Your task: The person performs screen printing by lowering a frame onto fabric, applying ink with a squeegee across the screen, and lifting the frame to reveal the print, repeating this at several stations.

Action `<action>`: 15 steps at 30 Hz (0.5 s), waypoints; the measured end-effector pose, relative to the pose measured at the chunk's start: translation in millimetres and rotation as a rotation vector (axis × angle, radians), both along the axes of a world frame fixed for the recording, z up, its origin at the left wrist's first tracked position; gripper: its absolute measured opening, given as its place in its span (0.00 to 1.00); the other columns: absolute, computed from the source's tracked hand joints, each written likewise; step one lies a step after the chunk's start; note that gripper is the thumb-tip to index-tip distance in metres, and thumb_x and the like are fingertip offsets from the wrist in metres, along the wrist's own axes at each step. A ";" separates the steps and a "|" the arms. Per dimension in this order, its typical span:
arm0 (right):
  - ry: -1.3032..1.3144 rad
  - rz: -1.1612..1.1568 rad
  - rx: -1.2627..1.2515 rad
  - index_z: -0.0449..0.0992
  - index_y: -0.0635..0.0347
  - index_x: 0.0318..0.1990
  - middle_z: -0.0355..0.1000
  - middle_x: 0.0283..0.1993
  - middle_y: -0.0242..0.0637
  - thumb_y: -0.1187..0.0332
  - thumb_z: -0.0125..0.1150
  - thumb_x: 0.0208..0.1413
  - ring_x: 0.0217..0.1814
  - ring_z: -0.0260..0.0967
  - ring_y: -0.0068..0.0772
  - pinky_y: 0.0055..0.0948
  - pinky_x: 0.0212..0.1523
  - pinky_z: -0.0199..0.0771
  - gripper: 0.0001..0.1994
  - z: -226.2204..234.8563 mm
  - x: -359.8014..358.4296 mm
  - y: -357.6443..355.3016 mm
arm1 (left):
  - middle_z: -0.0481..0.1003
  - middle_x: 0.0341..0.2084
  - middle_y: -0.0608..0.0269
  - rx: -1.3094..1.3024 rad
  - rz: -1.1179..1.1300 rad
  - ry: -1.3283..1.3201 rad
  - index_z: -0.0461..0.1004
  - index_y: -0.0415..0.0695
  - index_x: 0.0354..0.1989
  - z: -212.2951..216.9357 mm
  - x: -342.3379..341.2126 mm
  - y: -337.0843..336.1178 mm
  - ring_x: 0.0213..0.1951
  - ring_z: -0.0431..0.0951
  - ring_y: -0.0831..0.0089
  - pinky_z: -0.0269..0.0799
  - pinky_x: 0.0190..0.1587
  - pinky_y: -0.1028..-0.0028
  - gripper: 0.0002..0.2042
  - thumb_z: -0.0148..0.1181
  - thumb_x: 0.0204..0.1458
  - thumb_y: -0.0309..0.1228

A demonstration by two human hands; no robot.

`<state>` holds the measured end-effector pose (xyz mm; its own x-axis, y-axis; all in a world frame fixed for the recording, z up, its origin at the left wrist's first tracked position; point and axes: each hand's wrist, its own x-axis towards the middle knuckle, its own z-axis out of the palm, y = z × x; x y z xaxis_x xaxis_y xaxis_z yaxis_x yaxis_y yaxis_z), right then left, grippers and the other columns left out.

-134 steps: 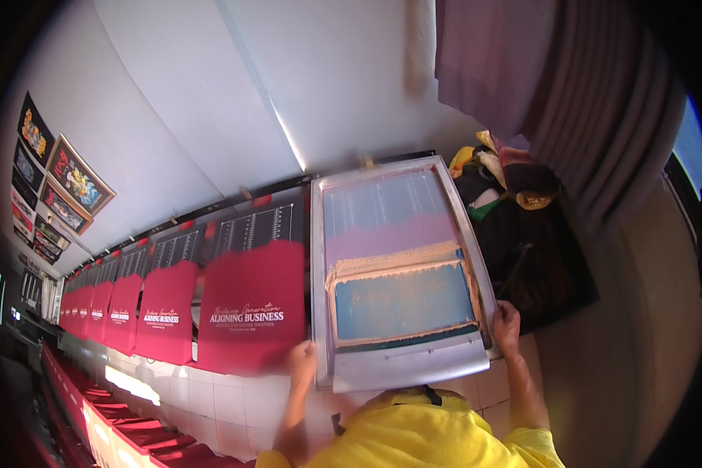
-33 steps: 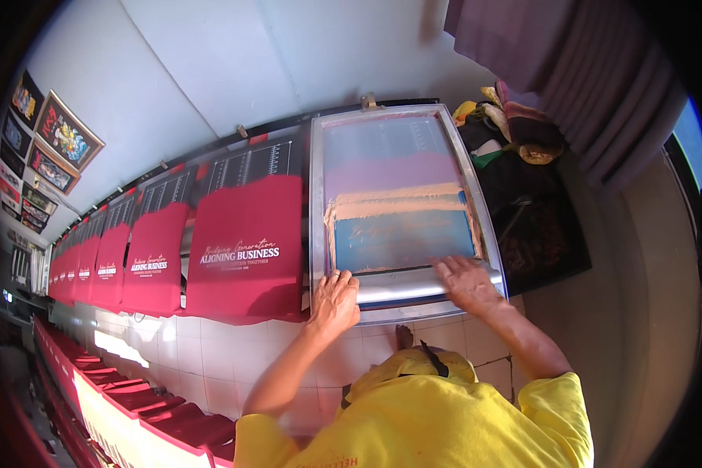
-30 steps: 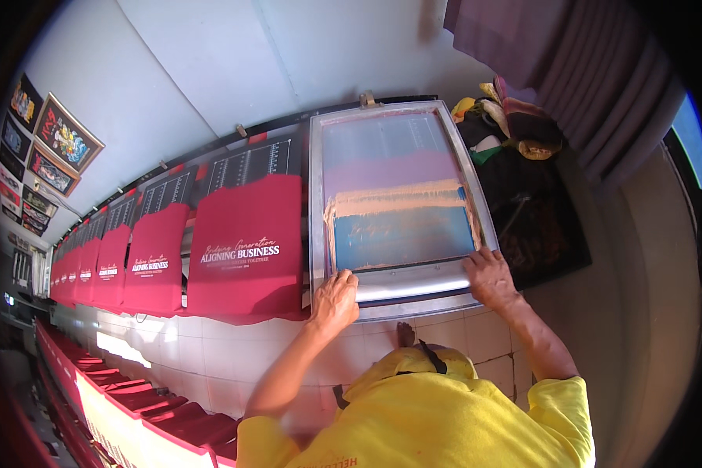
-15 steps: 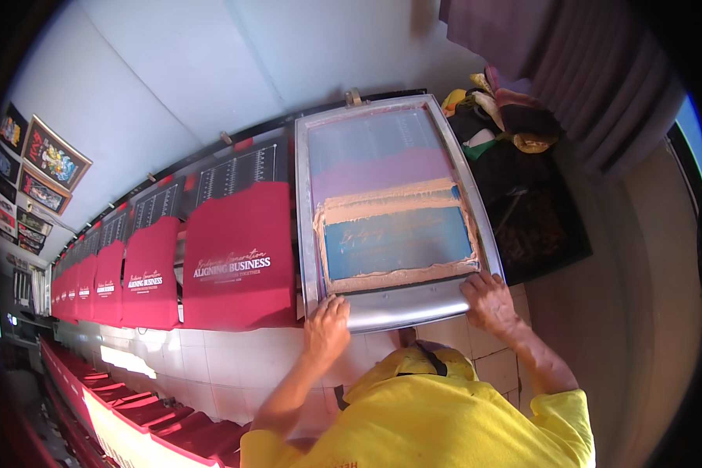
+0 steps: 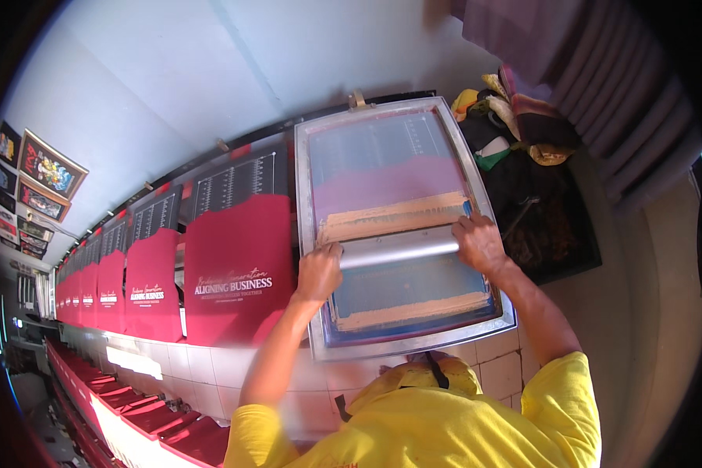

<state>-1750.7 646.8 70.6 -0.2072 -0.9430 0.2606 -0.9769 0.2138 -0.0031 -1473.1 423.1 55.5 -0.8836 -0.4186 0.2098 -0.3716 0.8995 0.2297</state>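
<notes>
— What have the 2 hands got?

— I see both on a metal squeegee [image 5: 398,249] lying across the mesh of a silver-framed printing screen [image 5: 303,234]. The left hand [image 5: 318,273] is closed around its left end, the right hand [image 5: 478,243] closed over its right end. The bar sits about midway down the frame, between 2 tan tape strips.

— And around the screen?

— It lies flat on a white tiled bench [image 5: 507,366]. Just to its left I see a row of red printed panels [image 5: 238,269] running off along the bench — each with white lettering. To the right, a dark tray of bundled rags [image 5: 522,129]. Framed pictures [image 5: 48,165] hang far left.
</notes>
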 end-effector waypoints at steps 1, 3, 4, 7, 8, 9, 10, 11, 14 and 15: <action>0.000 0.010 -0.003 0.75 0.58 0.26 0.73 0.31 0.37 0.75 0.62 0.36 0.40 0.73 0.40 0.37 0.43 0.76 0.06 1.5 -8.2 -8.9 | 0.79 0.35 0.45 0.002 -0.007 -0.007 0.76 0.36 0.32 5.5 -7.8 -9.9 0.34 0.82 0.51 0.79 0.36 0.59 0.09 0.55 0.39 0.18; -0.002 0.029 -0.004 0.76 0.58 0.27 0.73 0.32 0.37 0.74 0.63 0.36 0.40 0.73 0.40 0.37 0.43 0.76 0.06 4.1 -18.7 -18.3 | 0.79 0.31 0.44 0.014 -0.027 -0.040 0.76 0.36 0.31 15.8 -14.8 -21.8 0.32 0.81 0.49 0.78 0.35 0.58 0.08 0.55 0.40 0.17; -0.004 0.027 0.004 0.76 0.58 0.27 0.73 0.32 0.36 0.73 0.64 0.36 0.41 0.73 0.40 0.37 0.43 0.76 0.06 5.3 -20.8 -20.6 | 0.79 0.30 0.44 0.022 -0.037 -0.058 0.76 0.36 0.30 20.2 -16.3 -24.6 0.31 0.81 0.48 0.78 0.35 0.58 0.08 0.55 0.40 0.17; -0.005 0.034 0.001 0.76 0.57 0.27 0.73 0.32 0.36 0.72 0.66 0.36 0.42 0.73 0.40 0.38 0.43 0.75 0.07 13.7 -19.0 -17.6 | 0.79 0.29 0.45 0.054 0.015 -0.023 0.77 0.36 0.32 25.6 -6.6 -13.5 0.31 0.81 0.48 0.79 0.36 0.57 0.10 0.54 0.40 0.16; 0.000 0.047 -0.023 0.76 0.56 0.27 0.73 0.32 0.36 0.72 0.66 0.35 0.43 0.73 0.40 0.38 0.43 0.75 0.08 19.5 -12.1 -5.9 | 0.78 0.29 0.45 0.046 0.004 0.031 0.76 0.35 0.31 27.1 0.2 -5.6 0.30 0.81 0.48 0.79 0.35 0.57 0.08 0.54 0.41 0.16; -0.001 0.057 -0.035 0.76 0.56 0.27 0.72 0.32 0.36 0.72 0.67 0.34 0.43 0.72 0.40 0.38 0.43 0.75 0.08 23.3 -1.0 10.9 | 0.79 0.31 0.44 0.021 0.000 0.032 0.76 0.35 0.31 33.0 9.2 8.8 0.32 0.81 0.49 0.80 0.35 0.57 0.08 0.53 0.42 0.17; 0.001 0.063 -0.027 0.75 0.55 0.27 0.72 0.32 0.35 0.72 0.67 0.34 0.44 0.72 0.40 0.38 0.43 0.75 0.09 27.7 11.9 27.2 | 0.79 0.32 0.43 0.012 0.004 0.068 0.76 0.35 0.32 33.5 21.8 25.1 0.33 0.81 0.49 0.80 0.35 0.57 0.08 0.53 0.42 0.17; 0.004 0.067 -0.018 0.75 0.55 0.28 0.72 0.33 0.35 0.72 0.68 0.33 0.44 0.72 0.39 0.38 0.43 0.74 0.10 32.6 26.3 44.9 | 0.78 0.33 0.42 0.002 0.007 0.105 0.76 0.35 0.32 33.4 35.2 42.9 0.33 0.82 0.50 0.80 0.35 0.57 0.08 0.52 0.43 0.17; -0.013 0.058 0.021 0.73 0.54 0.30 0.70 0.34 0.34 0.72 0.69 0.29 0.45 0.70 0.39 0.37 0.44 0.72 0.15 35.4 68.2 91.7 | 0.79 0.42 0.48 0.029 0.025 0.081 0.76 0.35 0.39 26.2 76.8 92.5 0.43 0.81 0.54 0.80 0.42 0.61 0.12 0.52 0.46 0.20; 0.027 0.063 0.001 0.73 0.55 0.31 0.69 0.35 0.34 0.71 0.70 0.27 0.45 0.69 0.38 0.37 0.44 0.71 0.17 21.8 74.8 105.9 | 0.79 0.41 0.49 -0.025 0.022 0.111 0.77 0.36 0.39 17.0 85.9 106.1 0.43 0.81 0.55 0.79 0.44 0.62 0.11 0.52 0.46 0.20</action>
<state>-1675.9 752.7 92.4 -0.1404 -0.9541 0.2644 -0.9881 0.1521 0.0241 -1387.2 529.2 72.6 -0.8451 -0.4308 0.3167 -0.3647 0.8976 0.2477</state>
